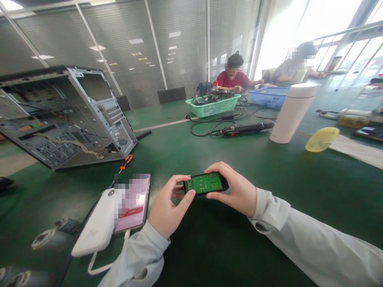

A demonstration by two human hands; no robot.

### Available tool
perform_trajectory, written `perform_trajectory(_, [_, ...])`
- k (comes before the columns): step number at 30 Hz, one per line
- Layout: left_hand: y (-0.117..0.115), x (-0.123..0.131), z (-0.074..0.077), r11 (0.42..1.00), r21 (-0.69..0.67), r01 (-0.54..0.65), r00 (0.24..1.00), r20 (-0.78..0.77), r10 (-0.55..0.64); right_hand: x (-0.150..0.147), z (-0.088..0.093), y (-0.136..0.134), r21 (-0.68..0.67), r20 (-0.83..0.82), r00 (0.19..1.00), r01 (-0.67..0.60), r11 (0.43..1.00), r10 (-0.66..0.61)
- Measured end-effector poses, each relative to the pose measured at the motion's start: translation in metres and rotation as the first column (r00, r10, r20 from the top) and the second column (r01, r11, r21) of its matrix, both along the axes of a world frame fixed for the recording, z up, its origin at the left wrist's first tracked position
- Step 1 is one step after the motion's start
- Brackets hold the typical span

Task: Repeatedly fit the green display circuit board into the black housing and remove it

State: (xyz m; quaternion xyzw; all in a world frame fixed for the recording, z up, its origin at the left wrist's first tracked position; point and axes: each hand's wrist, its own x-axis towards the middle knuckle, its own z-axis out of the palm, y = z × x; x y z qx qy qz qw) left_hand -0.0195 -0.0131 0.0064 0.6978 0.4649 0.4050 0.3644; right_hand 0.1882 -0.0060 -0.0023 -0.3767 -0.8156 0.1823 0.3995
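A small green circuit board in a black frame [204,183] is held flat just above the green table [269,171], between both my hands. My left hand [167,207] pinches its left end with thumb and fingers closed on the edge. My right hand [235,188] wraps its right end, fingers curled over the far edge and thumb along the near one. Both sleeves are light grey.
An open computer case [60,115] lies tilted at the left, an orange-handled screwdriver [126,161] beside it. A phone [133,203] and white power bank [97,225] lie near my left hand. Farther off: white flask [293,113], soldering iron [245,128], green basket [213,105], blue basket [267,97], two seated people.
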Motion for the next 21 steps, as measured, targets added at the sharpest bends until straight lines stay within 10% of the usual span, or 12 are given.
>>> perform_trajectory(6, [0.0029,0.0035,-0.0046,0.949,-0.315,0.019,0.998,0.063,0.001,0.0006,-0.0006,0.0019,-0.246,-0.192,0.981,-0.039,0.969,-0.009])
perform_trajectory(21, [0.0080,0.0037,0.0029,0.914,-0.400,-0.061,0.963,0.216,0.159,-0.0016,0.0004,-0.0020,-0.336,-0.135,0.990,-0.016,0.942,-0.031])
